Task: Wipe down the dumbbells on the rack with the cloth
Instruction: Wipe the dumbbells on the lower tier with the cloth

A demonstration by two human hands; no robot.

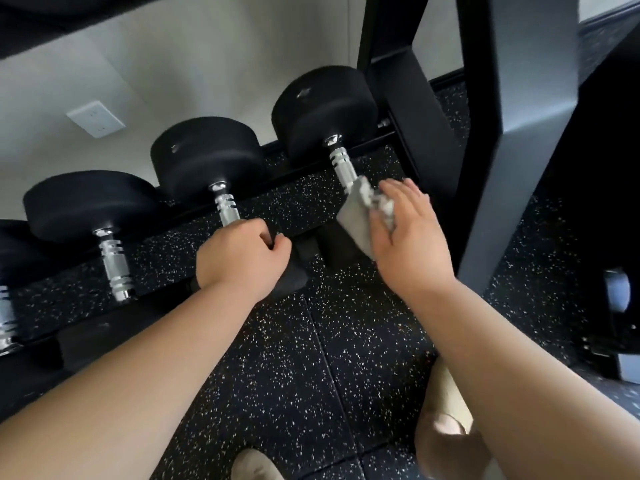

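A gym: dumbbells [207,157] on a rack [408,109] over speckled rubber flooring [277,375].

— What is the person wearing?
— Little shows. The left forearm [138,368] and the right forearm [519,341] enter from the bottom corners of the frame, bare along all their visible length. The left hand [242,258] and right hand [412,244] are bare too.
— Any clothing?
— At lower right, a strip of pale beige fabric [446,382] covers a leg, with a bare knee [443,434] just beneath.
— And bottom centre?
— A rounded beige shape [252,465], cut by the edge; knee or shoe, I cannot tell.
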